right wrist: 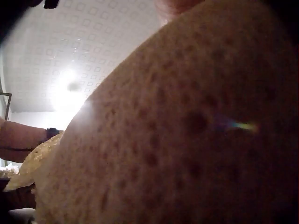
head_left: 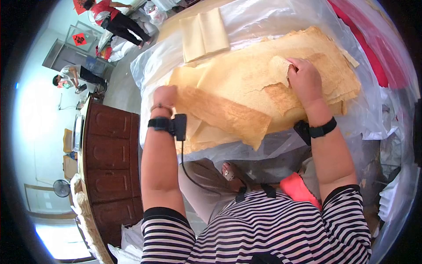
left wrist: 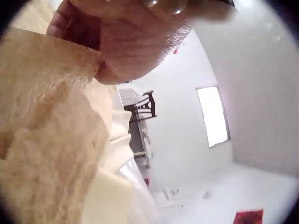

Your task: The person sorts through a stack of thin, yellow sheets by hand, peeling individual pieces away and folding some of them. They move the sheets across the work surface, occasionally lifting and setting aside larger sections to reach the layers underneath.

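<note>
My left hand [head_left: 165, 97] grips one end of a long brown strip of thin sheet [head_left: 226, 113], which slants down to the right in the head view. In the left wrist view that hand [left wrist: 135, 44] has curled fingers at the edge of the wrinkled sheet [left wrist: 44, 130]. My right hand [head_left: 306, 81] pinches a pale torn piece [head_left: 279, 67] between thumb and fingers. A pitted sheet [right wrist: 163, 135] fills most of the right wrist view, with a fingertip [right wrist: 176, 8] at its upper edge. Beneath both hands lies a broad stack of yellowish, ragged-edged sheets [head_left: 237, 70].
A folded cream sheet [head_left: 204, 35] lies beyond the stack. Clear plastic [head_left: 147, 66] covers the table. To the left stands a dark wooden cabinet [head_left: 110, 158]. One person [head_left: 118, 20] stands at the back, another [head_left: 81, 75] at the far left.
</note>
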A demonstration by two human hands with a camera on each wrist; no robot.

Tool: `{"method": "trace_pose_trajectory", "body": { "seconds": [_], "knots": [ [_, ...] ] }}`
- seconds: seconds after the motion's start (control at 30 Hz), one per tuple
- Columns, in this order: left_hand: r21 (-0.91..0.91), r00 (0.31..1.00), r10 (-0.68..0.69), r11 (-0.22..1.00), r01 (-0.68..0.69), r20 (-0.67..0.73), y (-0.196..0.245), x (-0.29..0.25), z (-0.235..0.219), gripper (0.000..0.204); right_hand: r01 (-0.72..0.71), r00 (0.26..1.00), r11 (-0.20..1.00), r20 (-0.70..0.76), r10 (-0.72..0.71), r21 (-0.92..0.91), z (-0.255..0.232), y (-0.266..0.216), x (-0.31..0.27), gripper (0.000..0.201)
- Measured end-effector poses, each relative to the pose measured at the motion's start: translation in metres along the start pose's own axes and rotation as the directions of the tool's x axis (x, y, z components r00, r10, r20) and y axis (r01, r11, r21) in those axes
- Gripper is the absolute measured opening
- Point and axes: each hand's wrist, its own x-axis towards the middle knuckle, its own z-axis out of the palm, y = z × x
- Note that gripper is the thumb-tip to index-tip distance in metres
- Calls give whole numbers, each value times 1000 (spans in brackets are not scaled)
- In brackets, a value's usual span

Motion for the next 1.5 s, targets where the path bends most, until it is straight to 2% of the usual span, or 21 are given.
{"method": "trace_pose_trajectory", "body": {
  "seconds": [0.17, 0.23, 0.27, 0.33, 0.37, 0.4, 0.43, 0.47, 0.53, 0.63, 0.67, 0.77, 0.8, 0.9, 1.03, 1.17, 1.2, 1.3, 1.33, 1.43, 1.5],
  "knots": [
    [-253, 986, -152, 954, 163, 62, -150, 15, 50, 26, -39, 999, 999, -1, 39, -22, 6, 1, 1, 21],
    [-373, 938, -343, 877, 303, -44, -120, -20, 32, 29, -24, 1000, 999, -5, 24, -34, 6, 1, 2, 21],
    [-61, 912, -234, 972, 227, -338, -51, -67, -17, 30, -30, 1000, 998, 0, 30, -46, 5, 0, 2, 21],
    [-68, 854, 12, 996, -56, -520, -11, -95, -41, 30, -44, 999, 997, 13, 45, -69, 5, -4, 2, 22],
    [-85, 889, 51, 991, -100, -455, 20, -118, -53, 26, -36, 999, 997, 24, 38, -75, 5, -4, 0, 22],
    [-24, 819, 282, 941, -339, -499, 37, -140, -47, 29, -26, 999, 996, 29, 29, -83, 5, -2, 0, 22],
    [-91, 796, 435, 853, -514, -420, 60, -169, -45, 35, -17, 999, 996, 29, 20, -92, 4, -1, 2, 23],
    [-231, 771, 579, 738, -634, -265, 69, -190, -24, 50, -9, 1000, 997, 14, 10, -81, 4, 0, 3, 23],
    [-118, 638, 767, 628, -769, -70, 103, -234, -26, 63, 9, 1000, 998, -10, -9, -58, 6, 3, 1, 22],
    [188, 642, 760, 648, -738, -102, 91, -237, 14, 77, 28, 999, 997, -14, -29, -70, 7, 4, -1, 23],
    [220, 633, 752, 659, -719, -185, 84, -231, 26, 81, 3, 1000, 998, -2, -3, -64, 6, 4, -2, 23],
    [-12, 622, 781, 623, -782, -61, 75, -215, -2, 80, -21, 1000, 999, 18, 21, -40, 6, -1, 1, 23],
    [-210, 667, 742, 644, -735, -59, 73, -210, -15, 78, -8, 1000, 999, 17, 9, -44, 5, 1, 1, 23],
    [-327, 708, 688, 640, -695, -158, 47, -185, -19, 78, -4, 1000, 998, 9, 4, -55, 6, 4, 0, 23],
    [-204, 772, 636, 757, -621, 8, 26, -176, -38, 70, 20, 1000, 998, -17, -21, -59, 6, 4, 0, 22],
    [-133, 900, 412, 893, -430, -145, -1, -189, -41, 42, 6, 1000, 999, -15, -7, -54, 5, 1, -1, 21],
    [-152, 892, 370, 896, -416, -261, -5, -189, -41, 34, 6, 1000, 998, -12, -6, -60, 5, 1, -1, 21],
    [-60, 961, 239, 967, -249, -138, -4, -197, -52, 33, -9, 1000, 1000, -6, 8, -27, 2, -3, -2, 20],
    [99, 951, 305, 949, -299, -55, 1, -197, -56, 37, -12, 1000, 1000, -5, 12, -7, 2, -6, -1, 20],
    [215, 856, 487, 867, -450, -175, 35, -198, -59, 43, 15, 1000, 1000, -13, -16, -8, 3, -2, -1, 20],
    [143, 800, 571, 821, -553, -183, 38, -195, -46, 48, 8, 1000, 1000, -9, -8, -7, 2, 0, -2, 20]
  ]
}}
